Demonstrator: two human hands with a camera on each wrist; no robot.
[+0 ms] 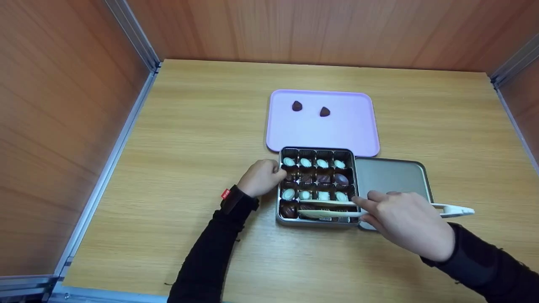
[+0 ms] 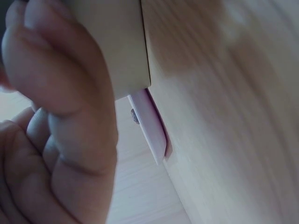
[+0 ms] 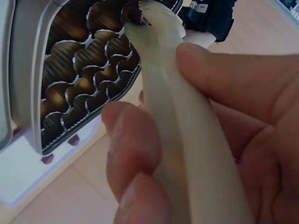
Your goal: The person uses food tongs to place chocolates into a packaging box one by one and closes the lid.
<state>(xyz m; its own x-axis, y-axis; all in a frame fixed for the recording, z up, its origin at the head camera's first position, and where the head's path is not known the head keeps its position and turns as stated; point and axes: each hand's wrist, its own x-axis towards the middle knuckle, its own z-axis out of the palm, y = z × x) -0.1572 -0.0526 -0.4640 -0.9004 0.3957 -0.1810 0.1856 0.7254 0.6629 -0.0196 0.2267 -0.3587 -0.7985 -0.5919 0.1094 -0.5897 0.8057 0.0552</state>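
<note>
A metal tin (image 1: 316,223) holds a divided insert with rows of chocolates, some dark and some pale mint-coloured. At its left side my left hand (image 1: 262,176) grips the rim, with the thumb over the edge. My right hand (image 1: 406,221) holds a pair of cream-white tongs (image 3: 173,93) between thumb and fingers. The two arms of the tongs stand apart over the front rows, pointing left. Their toothed tips are right by a dark round chocolate (image 1: 289,209) in the front left compartment. In the right wrist view the tips partly hide a dark chocolate (image 3: 134,11).
Behind the tin lies a lilac tray (image 1: 320,134) with two dark chocolates (image 1: 297,106) on it. A grey metal lid (image 1: 389,179) lies flat at the tin's right, partly under my right hand. Wooden panels (image 1: 63,126) border the table at the left, back and right.
</note>
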